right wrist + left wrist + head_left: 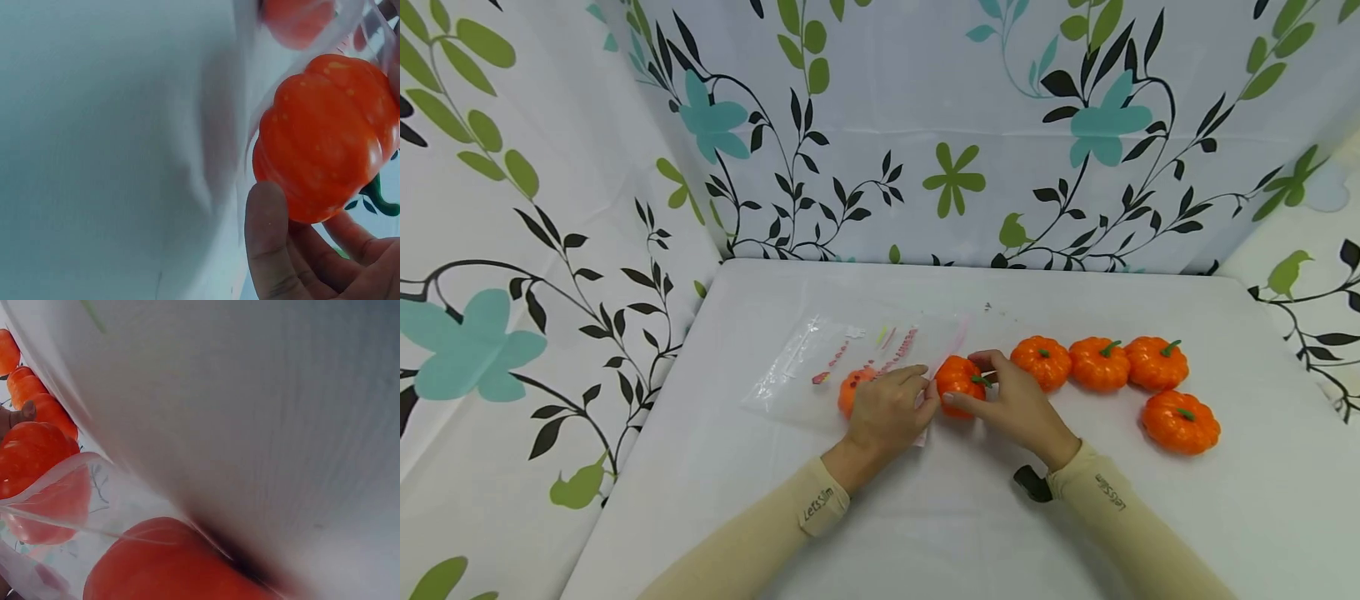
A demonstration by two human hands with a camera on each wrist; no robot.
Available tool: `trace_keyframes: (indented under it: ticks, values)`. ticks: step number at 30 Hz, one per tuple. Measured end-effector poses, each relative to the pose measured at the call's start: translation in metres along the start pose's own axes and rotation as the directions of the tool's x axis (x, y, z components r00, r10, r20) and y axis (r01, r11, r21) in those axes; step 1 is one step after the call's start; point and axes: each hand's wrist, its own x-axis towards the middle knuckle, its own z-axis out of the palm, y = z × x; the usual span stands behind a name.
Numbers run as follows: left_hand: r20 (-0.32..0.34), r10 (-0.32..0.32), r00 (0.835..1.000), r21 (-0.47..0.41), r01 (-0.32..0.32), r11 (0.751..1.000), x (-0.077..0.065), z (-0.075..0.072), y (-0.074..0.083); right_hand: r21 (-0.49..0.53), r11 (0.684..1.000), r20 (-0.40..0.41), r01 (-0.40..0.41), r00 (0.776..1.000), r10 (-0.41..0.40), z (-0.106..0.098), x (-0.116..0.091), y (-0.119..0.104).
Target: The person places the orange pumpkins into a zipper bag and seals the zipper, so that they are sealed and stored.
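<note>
A small orange toy pumpkin (958,387) with a green stem is held between the thumb and fingers of my right hand (1021,410). It sits at the mouth of a clear plastic zip bag (797,379) lying flat with red print. My left hand (889,415) grips the bag's edge at its mouth, fingers curled. Another pumpkin (852,392) lies inside the bag, partly covered by the left hand. In the left wrist view, the bag's film (134,497) stands raised around the lower part of the held pumpkin (34,453).
To the right on the white table (940,533) stand several more pumpkins (1099,364), three in a row and one pumpkin (1182,422) nearer. A black object (1032,483) shows beside the right wrist. A patterned curtain (880,133) hangs behind and at the sides.
</note>
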Motion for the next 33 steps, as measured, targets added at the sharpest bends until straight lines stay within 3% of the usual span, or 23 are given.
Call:
trace_keyframes:
  ticks: [9, 19, 30, 33]
  values:
    - [-0.048, 0.025, 0.999, 0.001, -0.025, 1.0, 0.0, 0.002, -0.003, 0.036, 0.999, 0.057, 0.023, 0.998, -0.025, 0.019, 0.011, -0.004]
    - [-0.064, 0.031, 0.997, -0.03, -0.033, 0.999, -0.001, 0.004, 0.001, 0.191, 0.981, 0.093, 0.018, 0.995, -0.036, 0.034, 0.02, -0.008]
    - [-0.042, 0.043, 0.998, -0.022, -0.044, 0.999, -0.002, 0.005, 0.003, 0.303, 0.946, 0.147, 0.117, 0.975, -0.168, 0.038, 0.023, -0.007]
    - [-0.053, 0.05, 0.997, -0.017, -0.051, 0.999, -0.002, 0.005, 0.003, 0.35, 0.93, 0.178, 0.113, 0.967, -0.184, 0.038, 0.024, -0.006]
